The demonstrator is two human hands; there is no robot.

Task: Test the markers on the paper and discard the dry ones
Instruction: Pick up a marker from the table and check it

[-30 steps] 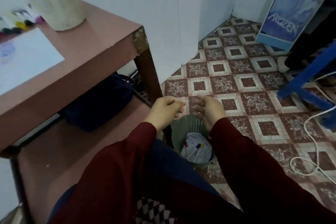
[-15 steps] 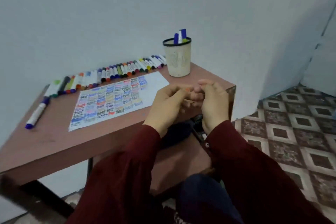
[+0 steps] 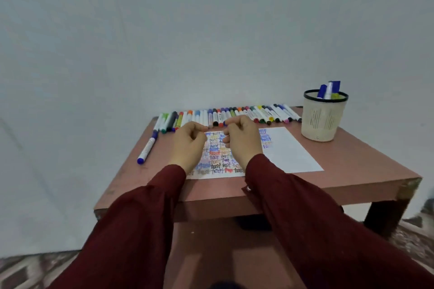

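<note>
A white paper [image 3: 290, 151] covered on its left part with coloured "test" words lies on the brown table [image 3: 357, 171]. A long row of capped markers [image 3: 265, 115] lines the table's far edge. One blue-capped marker [image 3: 146, 149] lies apart at the left. My left hand [image 3: 190, 142] and my right hand [image 3: 243, 139] hover side by side over the written part of the paper, just in front of the marker row. Both have curled fingers and no marker shows in them.
A cream mesh pen cup [image 3: 323, 121] with a black rim stands at the table's back right and holds a few markers [image 3: 328, 89]. A plain wall rises right behind the table. A lower shelf [image 3: 211, 253] sits under the tabletop. Patterned floor tiles [image 3: 413, 239] show at right.
The view swung up from the waste bin on the floor to the tabletop. Both hands rose from above the bin to over the paper and stay curled.
</note>
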